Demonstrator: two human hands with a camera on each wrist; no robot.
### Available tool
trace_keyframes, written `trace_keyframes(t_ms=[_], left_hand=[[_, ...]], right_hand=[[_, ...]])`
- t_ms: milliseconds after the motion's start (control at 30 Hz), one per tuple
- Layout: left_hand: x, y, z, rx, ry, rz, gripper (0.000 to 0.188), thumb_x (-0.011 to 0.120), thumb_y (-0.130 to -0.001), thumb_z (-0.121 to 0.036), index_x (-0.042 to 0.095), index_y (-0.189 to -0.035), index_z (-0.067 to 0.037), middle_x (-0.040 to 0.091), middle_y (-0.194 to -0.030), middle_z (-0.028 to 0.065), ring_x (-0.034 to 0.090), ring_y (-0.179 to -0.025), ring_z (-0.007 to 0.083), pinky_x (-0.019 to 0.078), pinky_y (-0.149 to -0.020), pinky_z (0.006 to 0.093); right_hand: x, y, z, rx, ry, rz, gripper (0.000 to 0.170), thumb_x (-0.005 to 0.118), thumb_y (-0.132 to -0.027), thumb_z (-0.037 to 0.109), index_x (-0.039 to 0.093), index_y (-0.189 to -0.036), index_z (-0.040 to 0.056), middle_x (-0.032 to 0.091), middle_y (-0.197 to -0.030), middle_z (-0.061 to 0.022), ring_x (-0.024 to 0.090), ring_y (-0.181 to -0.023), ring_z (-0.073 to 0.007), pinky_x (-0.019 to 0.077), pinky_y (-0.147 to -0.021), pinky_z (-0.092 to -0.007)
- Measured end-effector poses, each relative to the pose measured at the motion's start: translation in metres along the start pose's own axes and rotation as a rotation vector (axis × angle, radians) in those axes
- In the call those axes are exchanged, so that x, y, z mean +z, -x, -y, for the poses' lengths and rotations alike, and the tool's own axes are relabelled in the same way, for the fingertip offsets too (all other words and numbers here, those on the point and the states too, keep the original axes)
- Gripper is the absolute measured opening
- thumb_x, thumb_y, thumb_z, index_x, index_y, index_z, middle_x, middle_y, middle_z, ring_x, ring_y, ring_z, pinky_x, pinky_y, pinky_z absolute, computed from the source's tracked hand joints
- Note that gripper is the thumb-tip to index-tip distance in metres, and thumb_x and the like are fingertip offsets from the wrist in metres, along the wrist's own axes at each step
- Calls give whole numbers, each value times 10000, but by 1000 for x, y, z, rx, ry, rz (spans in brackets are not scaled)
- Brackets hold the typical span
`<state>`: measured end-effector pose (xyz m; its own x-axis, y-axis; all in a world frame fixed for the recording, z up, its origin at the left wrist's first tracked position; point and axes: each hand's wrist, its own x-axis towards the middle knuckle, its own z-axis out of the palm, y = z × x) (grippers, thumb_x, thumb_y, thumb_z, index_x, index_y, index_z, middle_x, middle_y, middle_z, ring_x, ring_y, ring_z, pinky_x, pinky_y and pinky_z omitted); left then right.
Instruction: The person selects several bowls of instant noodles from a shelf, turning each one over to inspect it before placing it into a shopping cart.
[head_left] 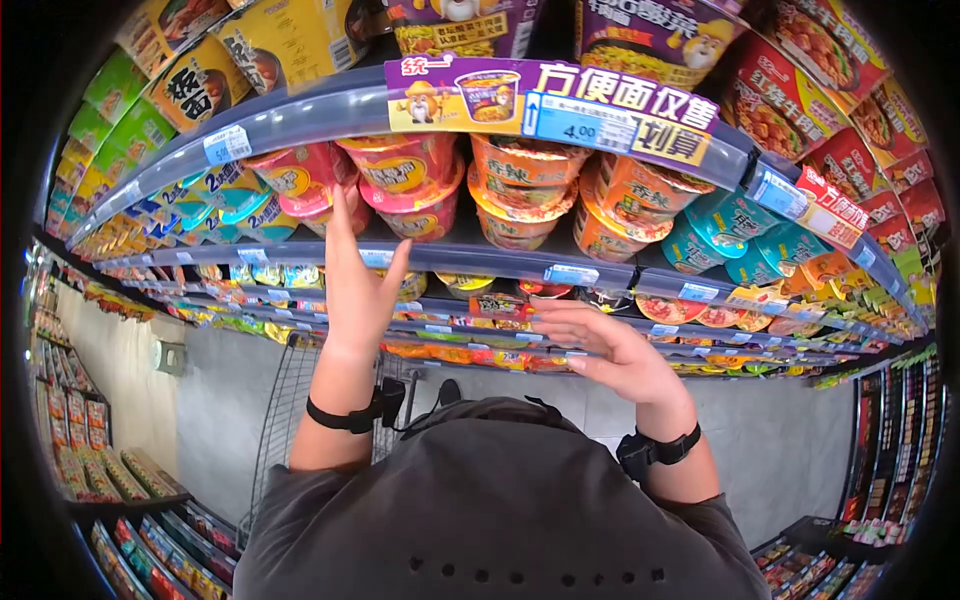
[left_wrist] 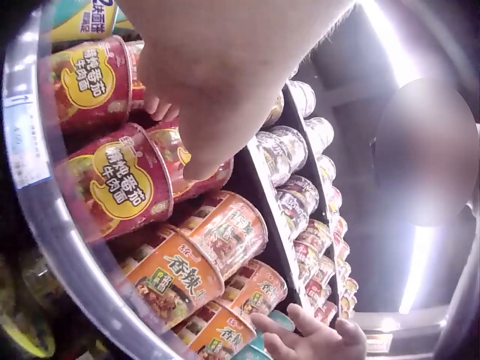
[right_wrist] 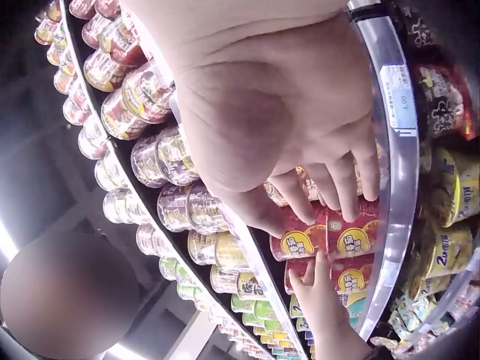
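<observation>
My left hand reaches up to the shelf with its fingers straight and the thumb spread. Its fingertips overlap a red instant noodle cup, stacked in the row with a yellow label. In the left wrist view the fingers and thumb reach in behind the front red cups. My right hand hovers in front of the shelf below the orange noodle cups, fingers extended, holding nothing. The right wrist view shows its palm with the fingers pointing toward the red cups.
A price rail curves above the cups, carrying a purple sign. Teal cups stand to the right, larger purple tubs above. Lower shelves hold more packs. A wire cart stands at lower left on the grey floor.
</observation>
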<state>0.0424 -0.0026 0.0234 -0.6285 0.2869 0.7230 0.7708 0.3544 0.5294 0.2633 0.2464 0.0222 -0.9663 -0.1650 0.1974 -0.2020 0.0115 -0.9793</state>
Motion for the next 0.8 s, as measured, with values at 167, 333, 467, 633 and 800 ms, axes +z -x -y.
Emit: trace_keyframes(t_ms=[167, 333, 467, 633, 800], left_hand=[[-6, 100, 35, -10, -334, 122, 703, 763, -851, -45, 472, -1491, -35, 518, -1433, 235, 526, -1311, 428, 441, -1094, 479], [-45, 260, 89, -371, -588, 398, 624, 768, -816, -97, 547, -1398, -50, 483, -1447, 270, 498, -1314, 472, 430, -1106, 510], [-94, 383, 107, -635, -760, 527, 642, 813, -790, -166, 572, -1369, -29, 497, -1422, 294, 507, -1303, 467, 449, -1091, 500], [-148, 498, 118, -1201, -631, 679, 682, 772, -851, -293, 540, -1410, 21, 550, -1388, 336, 539, -1286, 489, 470, -1078, 490], [-167, 543, 113, -1432, -494, 745, 760, 725, -881, -379, 493, -1460, 55, 590, -1373, 351, 567, -1295, 476, 470, -1079, 489]], right_hand=[[-8, 46, -21, 155, -303, -86, 438, 596, -1034, 128, 514, -1446, 6, 549, -1496, -113, 576, -1345, -236, 471, -1086, -372], [-6, 81, -54, 202, -402, -87, 389, 592, -1025, 125, 558, -1400, 23, 614, -1415, -118, 634, -1264, -251, 501, -1030, -380], [3, 100, -74, 304, -460, -94, 338, 576, -1017, 92, 591, -1348, 29, 645, -1364, -138, 657, -1222, -274, 515, -1007, -402], [14, 117, -79, 334, -498, -82, 325, 554, -1021, 81, 593, -1341, 33, 649, -1354, -156, 662, -1211, -284, 519, -1005, -406], [17, 142, -76, 331, -516, -129, 311, 550, -1033, 113, 603, -1328, 30, 659, -1334, -155, 665, -1201, -284, 518, -1010, -404]])
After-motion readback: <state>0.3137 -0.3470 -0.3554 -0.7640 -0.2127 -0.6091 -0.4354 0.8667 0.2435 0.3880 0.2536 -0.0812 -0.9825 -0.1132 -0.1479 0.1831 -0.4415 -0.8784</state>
